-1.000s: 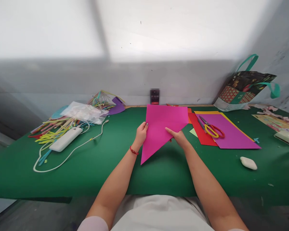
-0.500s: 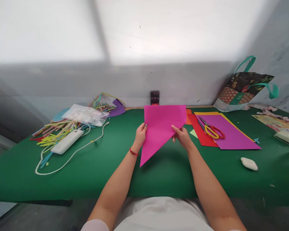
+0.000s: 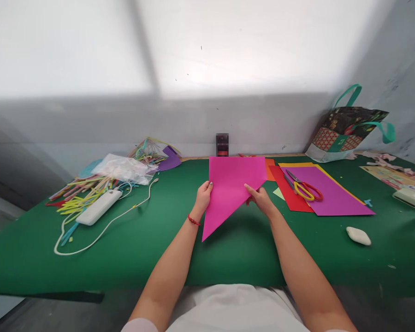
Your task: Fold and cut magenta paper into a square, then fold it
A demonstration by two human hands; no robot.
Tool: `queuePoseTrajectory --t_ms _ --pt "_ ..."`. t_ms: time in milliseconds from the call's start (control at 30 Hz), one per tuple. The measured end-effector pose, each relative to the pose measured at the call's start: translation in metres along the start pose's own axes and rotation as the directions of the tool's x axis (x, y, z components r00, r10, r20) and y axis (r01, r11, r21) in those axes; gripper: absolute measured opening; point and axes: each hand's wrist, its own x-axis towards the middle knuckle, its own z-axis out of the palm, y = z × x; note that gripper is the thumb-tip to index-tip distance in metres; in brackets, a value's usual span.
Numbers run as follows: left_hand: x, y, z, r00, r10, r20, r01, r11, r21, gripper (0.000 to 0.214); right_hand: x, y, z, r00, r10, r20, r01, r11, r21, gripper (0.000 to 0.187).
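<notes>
I hold a magenta sheet of paper (image 3: 230,186), folded into a triangle, above the middle of the green table (image 3: 141,240). Its sharp tip points down toward me. My left hand (image 3: 202,198) pinches the paper's left edge; a red bracelet sits on that wrist. My right hand (image 3: 261,198) grips the slanted right edge, thumb on top and fingers hidden behind.
Purple, red, yellow and orange sheets (image 3: 328,193) lie to the right, with yellow-handled scissors (image 3: 302,186) on them. A white eraser-like lump (image 3: 358,235) is at right. At left lie a white power bank (image 3: 98,206) with cable, colored straws (image 3: 79,196) and a plastic bag. A patterned tote (image 3: 349,129) leans on the wall.
My right hand slid slightly along the slanted edge of the paper and regripped it. The paper stays held in nearly the same place; the view shifted a little.
</notes>
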Motion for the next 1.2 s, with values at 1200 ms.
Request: queuePoseTrajectory --t_ms 1200 --pt "-0.001 0.010 0.002 1.000 -0.009 0.030 0.013 0.993 -0.119 0.023 0.001 -0.014 -0.016 0.999 -0.037 0.027 0.039 0.996 -0.079 0.039"
